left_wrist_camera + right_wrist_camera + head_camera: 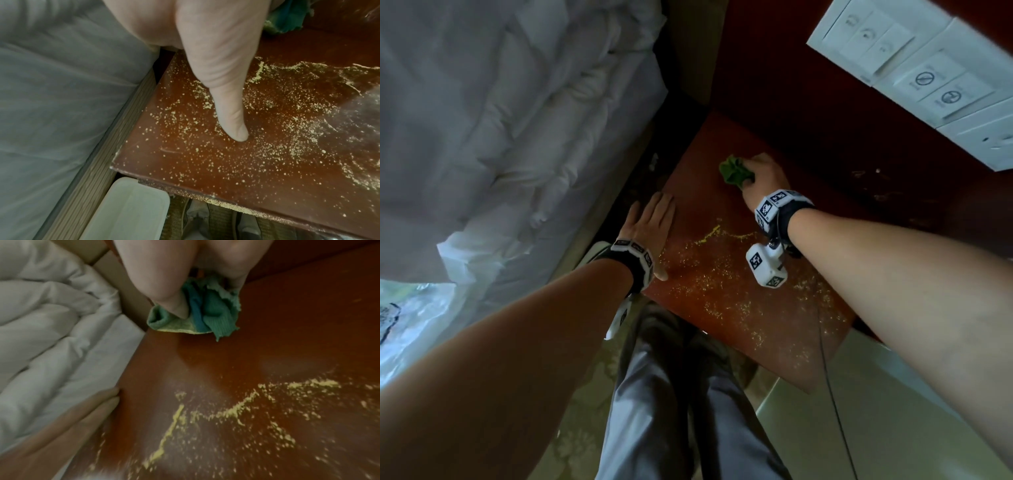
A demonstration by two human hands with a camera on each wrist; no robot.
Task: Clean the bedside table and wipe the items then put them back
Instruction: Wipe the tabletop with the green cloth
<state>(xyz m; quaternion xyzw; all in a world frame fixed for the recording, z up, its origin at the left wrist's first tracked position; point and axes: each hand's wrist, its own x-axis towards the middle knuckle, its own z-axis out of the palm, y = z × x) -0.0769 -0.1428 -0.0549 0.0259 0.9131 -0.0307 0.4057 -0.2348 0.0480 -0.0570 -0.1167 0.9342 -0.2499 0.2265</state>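
1. The bedside table (726,294) fills the middle of the head view: reddish-brown glossy top, w/ pale yellow crumbs (709,281) scattered over the lower half and a thicker streak of them across the center.
2. The upper part of the top, around the cloth, looks clean and shiny (right wrist view shows it best).
3. Right hand (763,178) is center-right in the head view, fingers curled tight round a bunched green cloth (734,173), pressing it onto the tabletop near the back.
4. The cloth is crumpled, green w/ a blue stripe and a yellowish edge (180,328).
5. Left hand (650,222) lies flat on the table's left edge, fingers straight and pressed together, thumb (232,113) stuck out w/ its tip down in the crumbs.
6. White duvet (500,120) takes up the upper left of the frame.
7. White switch panel (928,68) sits upper right on the dark wood wall.
8. A white bin (127,211) shows at the lower left of the left wrist view, just beside the table corner.
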